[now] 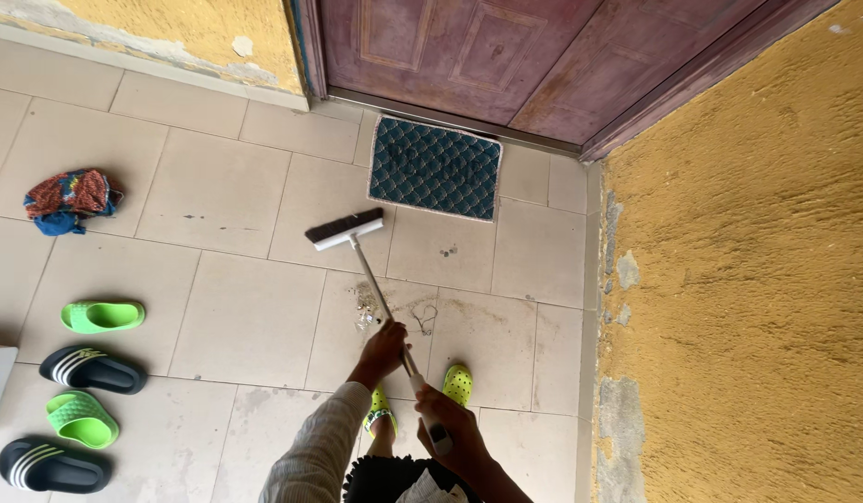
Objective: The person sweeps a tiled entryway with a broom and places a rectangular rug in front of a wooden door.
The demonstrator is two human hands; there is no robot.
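Note:
Both my hands grip a long-handled broom. My left hand holds the silver handle partway down, its arm in a striped sleeve. Closed around the handle's upper end, close to my body, is my right hand. The dark-bristled broom head rests on the pale tiled floor just in front of a teal patterned doormat. A small heap of dust and scraps lies on the tiles beside the handle, between the broom head and my left hand. My feet wear yellow-green clogs.
A maroon door stands behind the mat, and a rough yellow wall runs along the right. At the left lie a colourful cloth bundle and two green slippers and two black ones in a row.

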